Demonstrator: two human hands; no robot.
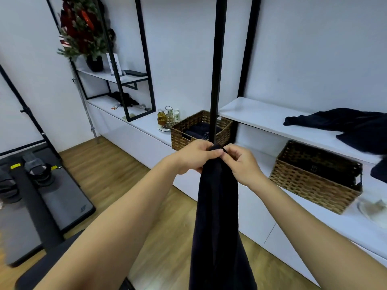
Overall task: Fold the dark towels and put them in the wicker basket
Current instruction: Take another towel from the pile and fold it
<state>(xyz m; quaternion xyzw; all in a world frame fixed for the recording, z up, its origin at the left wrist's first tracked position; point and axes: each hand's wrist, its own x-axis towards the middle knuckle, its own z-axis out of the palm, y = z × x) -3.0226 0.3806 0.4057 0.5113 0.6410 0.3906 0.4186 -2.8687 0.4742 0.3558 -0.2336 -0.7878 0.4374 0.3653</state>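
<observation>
A long white counter [240, 208] carries two wicker baskets [201, 130] [314, 178] and glass jars [166, 119]; the upper shelf [261, 116] holds crumpled dark towels [343, 124].

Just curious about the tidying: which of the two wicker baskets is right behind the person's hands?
The basket beside the glass jars, partly hidden by the black pole. The other basket sits further right, under the shelf.

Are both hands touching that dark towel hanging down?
Touching. The head view shows the left hand and right hand pinching the dark towel at its top edge.
</observation>
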